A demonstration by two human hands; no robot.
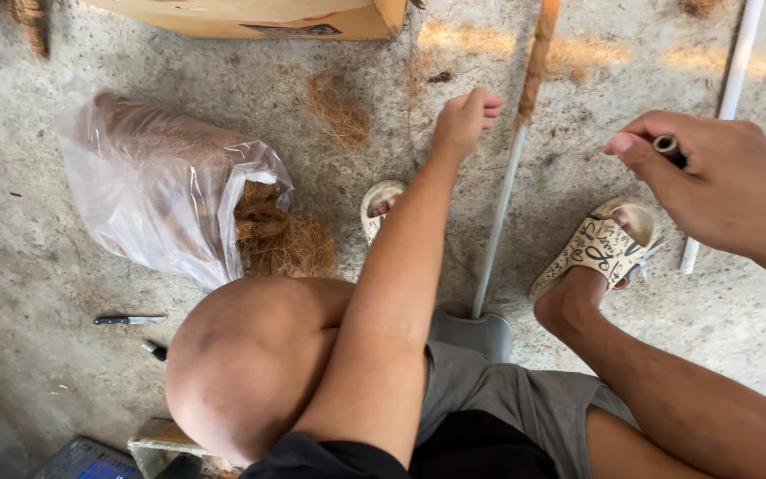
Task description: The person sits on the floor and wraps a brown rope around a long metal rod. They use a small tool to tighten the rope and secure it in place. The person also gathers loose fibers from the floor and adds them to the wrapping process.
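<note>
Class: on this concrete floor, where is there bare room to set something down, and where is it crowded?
Bare: below the plastic bag around the small knife; right of the white pipe. Crowded: between the sandals, under the fibre-wrapped pole.

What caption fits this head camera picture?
Seated person's left hand grips a fibre-wrapped pole; right hand pinches a small tube.

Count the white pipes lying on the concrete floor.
2: one white pipe between the feet, wrapped with coir at its far end; another pipe at right, partly hidden behind the right hand.
</note>
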